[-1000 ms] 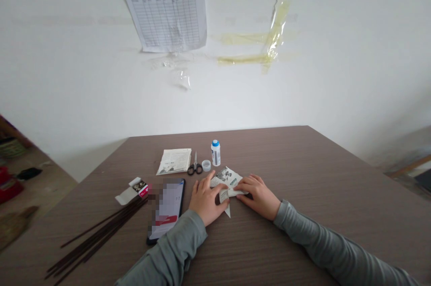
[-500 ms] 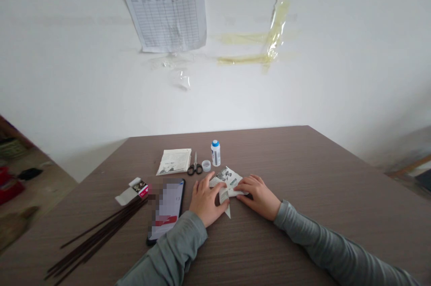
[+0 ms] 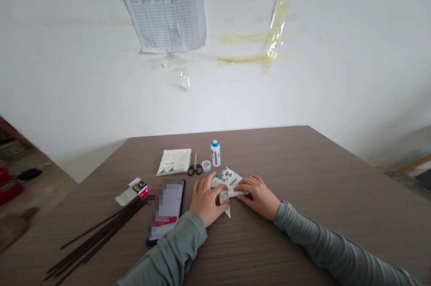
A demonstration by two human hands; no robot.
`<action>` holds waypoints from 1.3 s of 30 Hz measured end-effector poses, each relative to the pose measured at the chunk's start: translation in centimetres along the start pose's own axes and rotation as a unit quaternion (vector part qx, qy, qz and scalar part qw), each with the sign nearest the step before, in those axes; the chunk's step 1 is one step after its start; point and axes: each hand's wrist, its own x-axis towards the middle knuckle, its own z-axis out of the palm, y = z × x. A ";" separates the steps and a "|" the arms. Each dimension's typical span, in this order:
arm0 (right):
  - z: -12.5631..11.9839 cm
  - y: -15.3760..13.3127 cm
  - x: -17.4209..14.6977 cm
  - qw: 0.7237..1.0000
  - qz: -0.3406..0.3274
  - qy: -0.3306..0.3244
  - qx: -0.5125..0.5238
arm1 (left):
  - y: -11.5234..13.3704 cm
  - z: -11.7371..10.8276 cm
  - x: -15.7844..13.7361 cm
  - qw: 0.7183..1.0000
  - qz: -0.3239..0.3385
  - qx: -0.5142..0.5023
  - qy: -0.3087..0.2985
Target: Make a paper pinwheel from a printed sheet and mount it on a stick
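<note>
A folded piece of newspaper [image 3: 230, 179], with a dark picture and small print, lies on the table between my hands. A narrow pointed flap of it sticks out toward me. My left hand [image 3: 207, 201] grips its left side, the thumb and forefinger bent around the flap. On the right side, my right hand [image 3: 258, 196] holds the paper with its fingertips on top and the thumb at the near edge. Parts of the paper are hidden under the fingers of both hands. Just behind it stand a white glue bottle [image 3: 216, 155] with a blue cap and a small whitish round container [image 3: 206, 166].
Small scissors [image 3: 195, 167] with black handles lie beside a stack of folded newspaper [image 3: 175, 161]. Left of my left forearm is a phone [image 3: 168, 209], its screen partly blurred. Several thin dark sticks [image 3: 101, 234] and an opened small box [image 3: 134, 191] lie farther left. A wall rises behind the table.
Hardly anything differs. Both hands stay on the newspaper, with only a very slight shift of the left fingers.
</note>
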 end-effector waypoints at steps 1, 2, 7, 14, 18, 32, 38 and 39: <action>0.0 0.0 0.0 1.000 0.000 0.000 0.000 | 0.0 0.0 0.0 1.000 0.000 0.000 0.003; 0.0 0.0 0.0 1.000 0.001 0.001 0.000 | -0.1 0.1 0.0 1.000 -0.001 0.000 0.007; 0.1 0.2 0.0 1.000 -0.007 0.004 0.007 | 0.0 -0.1 0.0 1.000 -0.013 -0.005 0.014; 0.1 0.1 0.0 1.000 -0.011 0.000 0.005 | 0.3 -0.6 -0.2 1.000 0.000 -0.008 0.011; 0.0 -0.1 0.1 1.000 -0.003 0.007 -0.001 | 0.5 -0.8 -0.2 1.000 0.000 -0.003 0.002; -0.5 -0.5 0.3 1.000 0.014 -0.003 0.009 | 0.2 -0.6 -0.2 1.000 0.004 -0.022 0.008; -1.0 -1.0 0.4 1.000 0.008 -0.004 -0.009 | 0.3 -0.6 -0.2 1.000 0.009 -0.009 0.002; -1.0 -1.0 0.4 1.000 0.008 -0.004 -0.007 | 0.3 -0.6 -0.2 1.000 0.010 -0.007 -0.004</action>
